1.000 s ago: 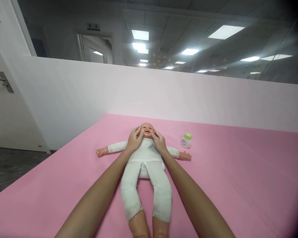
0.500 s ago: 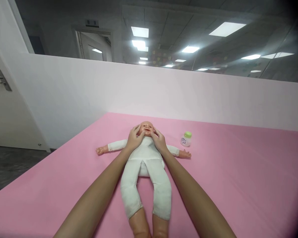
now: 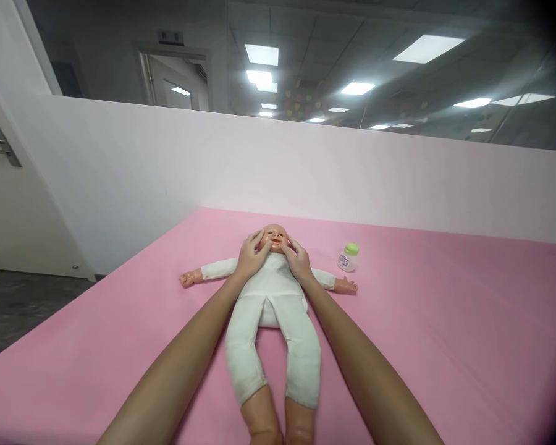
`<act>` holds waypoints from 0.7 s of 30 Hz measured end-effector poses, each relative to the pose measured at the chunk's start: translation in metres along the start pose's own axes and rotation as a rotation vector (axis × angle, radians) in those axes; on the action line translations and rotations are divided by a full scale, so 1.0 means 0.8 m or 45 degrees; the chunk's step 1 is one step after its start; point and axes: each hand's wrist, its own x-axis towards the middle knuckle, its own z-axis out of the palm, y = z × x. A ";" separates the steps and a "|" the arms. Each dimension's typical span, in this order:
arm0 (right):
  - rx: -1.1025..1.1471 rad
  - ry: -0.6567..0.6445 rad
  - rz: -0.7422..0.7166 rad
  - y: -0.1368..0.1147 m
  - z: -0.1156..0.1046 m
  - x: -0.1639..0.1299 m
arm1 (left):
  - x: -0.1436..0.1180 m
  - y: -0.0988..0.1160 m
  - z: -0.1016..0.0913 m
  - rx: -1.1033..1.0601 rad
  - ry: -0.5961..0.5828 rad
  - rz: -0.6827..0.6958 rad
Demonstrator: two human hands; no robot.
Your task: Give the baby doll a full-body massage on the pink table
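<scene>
A baby doll (image 3: 272,312) in a white bodysuit lies on its back on the pink mat (image 3: 445,346), arms spread, legs towards me. My left hand (image 3: 251,256) rests on the left side of the doll's face, fingertips on its cheek by the mouth. My right hand (image 3: 298,258) presses the other cheek in the same way. Both hands touch the face with fingers spread and hold nothing. The doll's head (image 3: 275,235) shows between them.
A small white bottle with a green cap (image 3: 348,257) stands on the mat to the right of the doll's head. A white partition wall (image 3: 306,179) runs behind the mat. A white door with a metal handle (image 3: 2,145) is at far left.
My fingertips have slid inward along the doll's cheeks towards its mouth and chin. The view has tilted slightly. The doll and bottle have stayed in place.
</scene>
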 end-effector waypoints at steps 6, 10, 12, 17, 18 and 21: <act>0.000 -0.001 -0.010 -0.001 -0.001 -0.001 | 0.000 -0.001 -0.001 -0.002 -0.021 -0.007; -0.002 -0.003 -0.005 -0.001 0.000 -0.002 | -0.001 0.000 -0.001 -0.019 -0.030 -0.019; -0.001 -0.006 -0.003 -0.001 0.000 -0.002 | -0.001 0.001 -0.001 -0.022 -0.029 -0.018; -0.010 -0.006 0.015 0.000 -0.001 -0.001 | -0.001 0.002 0.000 0.000 -0.025 -0.011; -0.009 -0.010 0.013 0.001 -0.001 -0.001 | -0.001 0.002 0.000 0.001 -0.027 -0.009; 0.002 -0.016 0.011 0.005 -0.001 0.001 | -0.001 0.002 -0.001 -0.013 -0.022 -0.003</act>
